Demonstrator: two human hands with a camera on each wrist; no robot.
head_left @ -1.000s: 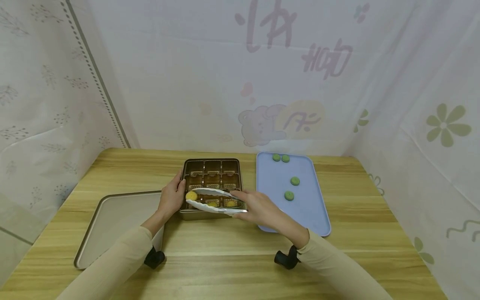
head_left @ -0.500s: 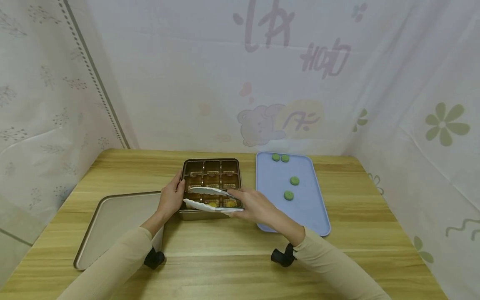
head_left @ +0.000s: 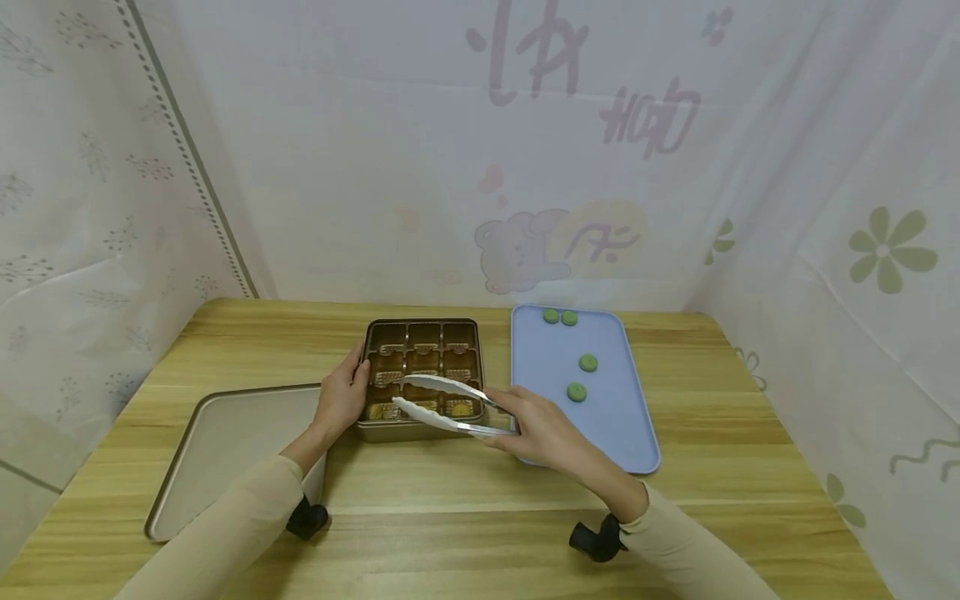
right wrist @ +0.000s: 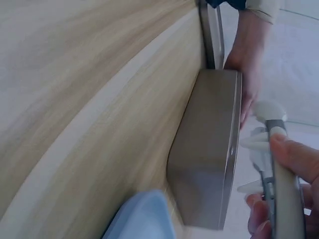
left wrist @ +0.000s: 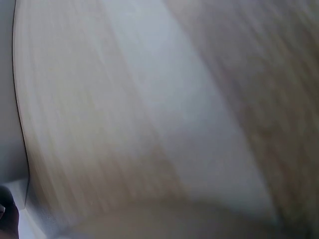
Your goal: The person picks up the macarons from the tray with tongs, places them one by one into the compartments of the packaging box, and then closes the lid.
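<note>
My right hand holds a pair of tongs with silvery arms and pale scalloped tips. The tips stand apart over the front row of a square metal tin, with nothing between them. Inside the tin is a brown divided insert. Yellow pieces lie in its front row, one in the right compartment and another at the left; the tongs partly cover the middle compartment. My left hand holds the tin's left side, thumb at the rim. In the right wrist view the tongs are beside the tin.
A blue tray right of the tin bears several round green pieces, one near its middle. At the left, a beige metal tray or lid lies partly under my left forearm. Curtains with printed patterns enclose the wooden table.
The round yellow piece between the tong tips has been let go into the front-left compartment. Tongs and right hand have then moved back to the right. The left hand stays on the tin.
</note>
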